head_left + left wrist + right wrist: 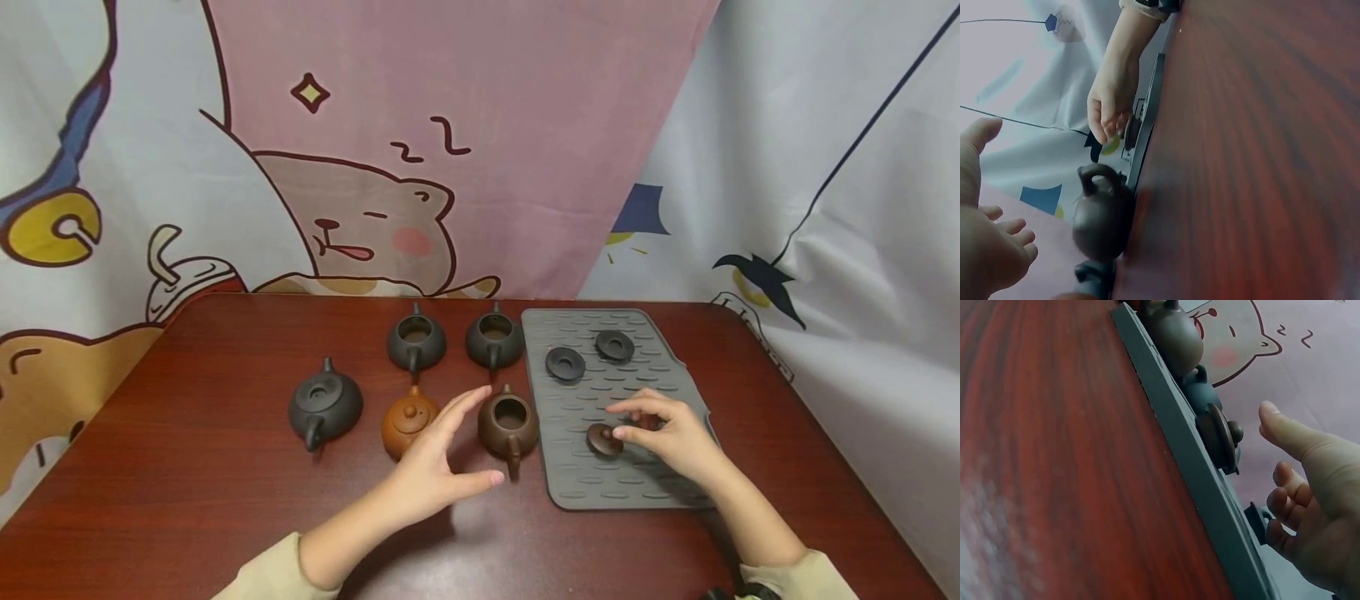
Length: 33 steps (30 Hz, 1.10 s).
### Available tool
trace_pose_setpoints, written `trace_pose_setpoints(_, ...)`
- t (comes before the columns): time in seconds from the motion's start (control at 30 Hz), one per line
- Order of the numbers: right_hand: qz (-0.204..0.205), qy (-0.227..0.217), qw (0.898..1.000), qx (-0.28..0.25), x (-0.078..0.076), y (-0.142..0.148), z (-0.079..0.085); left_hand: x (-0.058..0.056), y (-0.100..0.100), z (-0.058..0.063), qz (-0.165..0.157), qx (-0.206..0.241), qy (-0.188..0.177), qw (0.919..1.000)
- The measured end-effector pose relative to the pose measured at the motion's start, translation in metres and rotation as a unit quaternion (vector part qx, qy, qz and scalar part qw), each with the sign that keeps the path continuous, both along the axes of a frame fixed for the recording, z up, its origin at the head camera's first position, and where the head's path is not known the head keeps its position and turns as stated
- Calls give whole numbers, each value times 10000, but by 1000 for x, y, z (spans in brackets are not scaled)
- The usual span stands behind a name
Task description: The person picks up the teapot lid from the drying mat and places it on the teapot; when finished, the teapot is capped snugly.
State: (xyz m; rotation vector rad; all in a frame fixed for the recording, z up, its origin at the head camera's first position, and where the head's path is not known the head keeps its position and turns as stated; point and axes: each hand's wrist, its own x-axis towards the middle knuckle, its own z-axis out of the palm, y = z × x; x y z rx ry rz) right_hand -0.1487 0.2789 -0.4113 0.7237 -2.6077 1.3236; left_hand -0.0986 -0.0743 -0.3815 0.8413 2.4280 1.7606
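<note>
On the grey mat (585, 492) lies a brown teapot lid (604, 440), its round knob upward in the right wrist view. My right hand (675, 437) hovers beside this lid, thumb and fingers spread, with a gap between thumb and knob in the right wrist view. A brown teapot (495, 433) stands lidless just left of the mat, its opening showing. My left hand (427, 483) is held in the air left of that teapot, thumb and fingers apart and nothing between them. It partly covers an orange-brown teapot (405, 423) with a knobbed lid on.
Two dark round lids (566, 364) lie toward the mat's back. Behind the brown and orange-brown teapots stand two dark grey lidless teapots (417, 340). Another dark teapot (326, 406), covered on top, sits at the left on the wooden table (187, 442). A printed curtain hangs behind.
</note>
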Motion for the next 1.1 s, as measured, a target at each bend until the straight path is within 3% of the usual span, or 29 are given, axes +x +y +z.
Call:
trace_pose_setpoints(0.23, 119, -235, 9997, 4, -3, 4, -9, -7, 16, -7, -107, 219, -54, 9997)
trace_pose_setpoints(0.53, 405, -182, 9990, -74, -5, -1, -13, -19, 26, -20, 258, -33, -142, 9996)
trace_pose_setpoints(0.9, 216, -434, 9985, -234, -3, -3, -14, -26, 29, -40, 439, -144, -559, 9974)
trace_pose_setpoints(1.1, 226, -490, 9980, -324, -3, -1, -17, -28, 29, -45, 456, -120, -709, 9964)
